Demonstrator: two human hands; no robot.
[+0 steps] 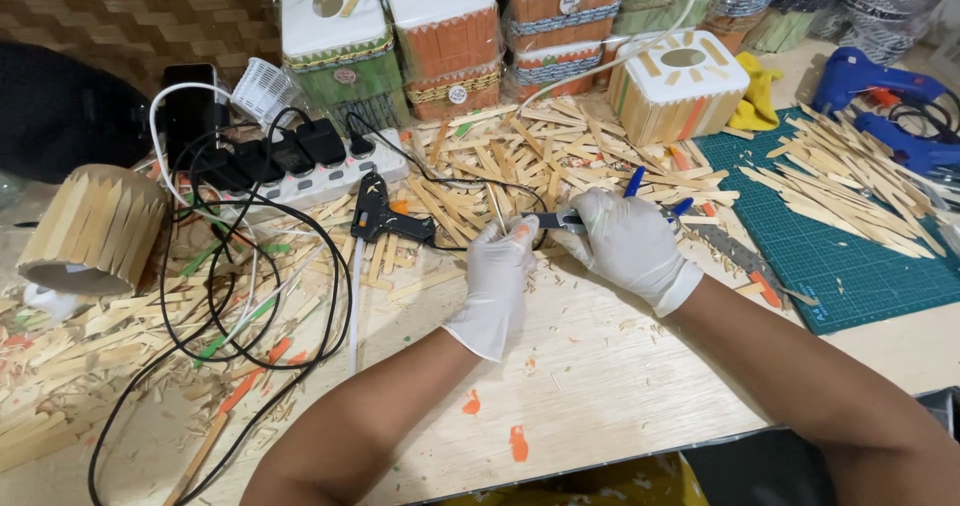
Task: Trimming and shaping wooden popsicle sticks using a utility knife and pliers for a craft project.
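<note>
My left hand [497, 284], in a white glove, pinches a thin pale wooden stick [497, 209] upright at the fingertips. My right hand [628, 244], also gloved, grips blue-handled cutting pliers [570, 222] whose jaws point left at the stick's base. Both hands hover over a heap of loose wooden sticks [540, 161] in the middle of the wooden worktable [600, 386].
A black glue gun [385, 216] lies left of my hands, cabled to a white power strip [300, 171]. A stick-clad cylinder [95, 231] lies far left. Decorated boxes [450, 46] line the back. A green cutting mat [850, 256] with sticks and a blue glue gun [870, 81] sit right.
</note>
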